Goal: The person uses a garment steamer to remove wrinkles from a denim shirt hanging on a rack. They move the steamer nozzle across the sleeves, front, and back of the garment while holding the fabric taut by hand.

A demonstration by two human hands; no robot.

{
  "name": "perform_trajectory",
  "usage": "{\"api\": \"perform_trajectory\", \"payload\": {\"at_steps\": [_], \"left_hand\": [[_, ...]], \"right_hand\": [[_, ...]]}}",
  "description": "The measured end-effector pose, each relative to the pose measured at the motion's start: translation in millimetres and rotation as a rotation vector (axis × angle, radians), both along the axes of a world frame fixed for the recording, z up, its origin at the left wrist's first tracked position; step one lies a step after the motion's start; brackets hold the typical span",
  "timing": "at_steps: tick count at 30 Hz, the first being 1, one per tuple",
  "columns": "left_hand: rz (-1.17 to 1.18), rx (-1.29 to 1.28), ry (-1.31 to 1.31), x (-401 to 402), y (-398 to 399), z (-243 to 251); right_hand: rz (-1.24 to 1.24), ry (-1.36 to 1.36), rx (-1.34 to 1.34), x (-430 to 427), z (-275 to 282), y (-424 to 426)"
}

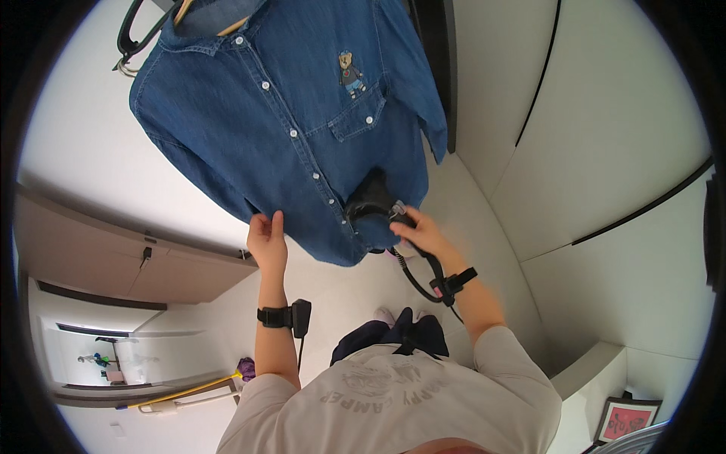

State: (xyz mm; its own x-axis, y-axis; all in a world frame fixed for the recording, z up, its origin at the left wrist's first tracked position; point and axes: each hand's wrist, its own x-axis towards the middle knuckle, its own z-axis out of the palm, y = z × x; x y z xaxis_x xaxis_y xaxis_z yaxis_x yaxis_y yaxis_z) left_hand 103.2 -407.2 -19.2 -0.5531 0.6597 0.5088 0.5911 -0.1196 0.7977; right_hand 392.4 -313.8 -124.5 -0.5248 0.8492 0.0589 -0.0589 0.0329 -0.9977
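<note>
A blue denim shirt (244, 119) with white buttons and a bear patch hangs from a wooden hanger (233, 26) in front of me. My left hand (268, 241) pinches the shirt's lower edge on the left. In my right hand (420, 230) is the handle of a black garment steamer head (371, 198), which lies against the lower front beside the button placket. A black hose (417, 286) runs down from the steamer past my right wrist. Both wrists wear black straps with small devices.
White cabinet doors (595, 142) with black edge strips stand at the right. A pinkish-brown cabinet (187, 275) is at the left. A mop with a yellow handle (193, 388) is at the lower left, a framed red picture (627, 421) at the lower right.
</note>
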Motion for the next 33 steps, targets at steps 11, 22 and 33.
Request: {"api": "perform_trajectory", "payload": {"at_steps": [11, 22, 33], "left_hand": [[-0.019, 0.087, 0.152, 36.3, -23.5, 14.4], [-0.979, 0.031, -0.842, 189.8, 168.9, -20.8], [-1.090, 0.334, -2.087, 216.7, 248.2, 19.8]], "right_hand": [[-0.613, -0.195, -0.420, 99.6, -65.4, -43.9], [-0.828, -0.192, -0.017, 113.7, 98.5, -34.9], [-0.455, 0.039, -0.117, 159.0, 124.9, 0.1]]}}
